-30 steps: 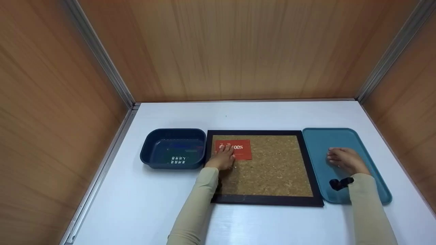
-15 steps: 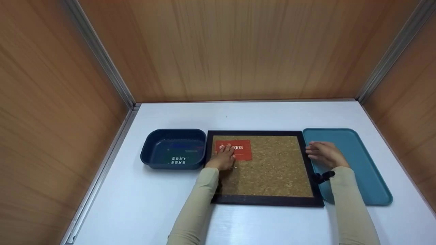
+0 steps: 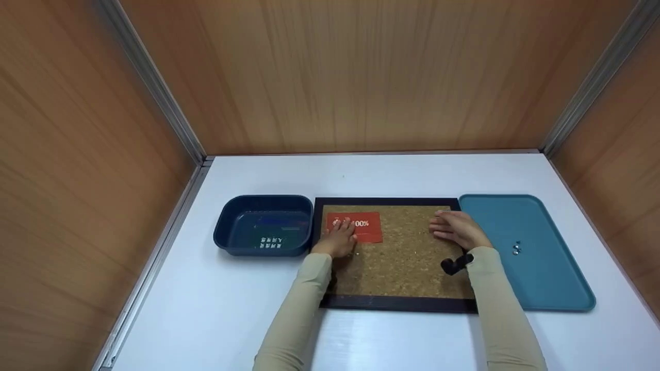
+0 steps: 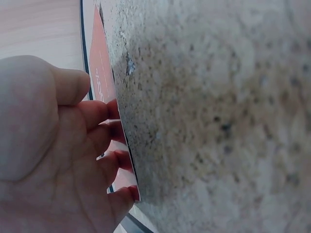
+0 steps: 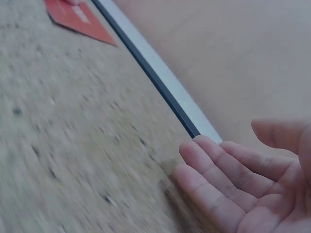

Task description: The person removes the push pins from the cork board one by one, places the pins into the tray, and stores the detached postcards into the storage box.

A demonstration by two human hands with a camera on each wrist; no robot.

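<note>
A red card (image 3: 367,232) with white print lies on the upper left of a cork board (image 3: 402,268) in a dark frame. My left hand (image 3: 337,239) rests its fingertips on the card's left part, covering some of the print; in the left wrist view the fingers (image 4: 99,138) press at the card's edge. Over the board's right part hovers my right hand (image 3: 459,229), fingers relaxed and slightly bent. In the right wrist view, nothing shows between the right hand's fingers (image 5: 218,179) and its thumb.
A teal tray (image 3: 557,278) adjoins the board on the right, with several tiny shiny pieces (image 3: 516,249) on it, too small to identify. To the left stands a deep navy bin (image 3: 221,237). Wooden panels (image 3: 361,77) enclose the white table (image 3: 392,340).
My right hand has moved left from above the teal tray to above the cork board, uncovering the tiny pieces on the tray. My left hand stays on the card.
</note>
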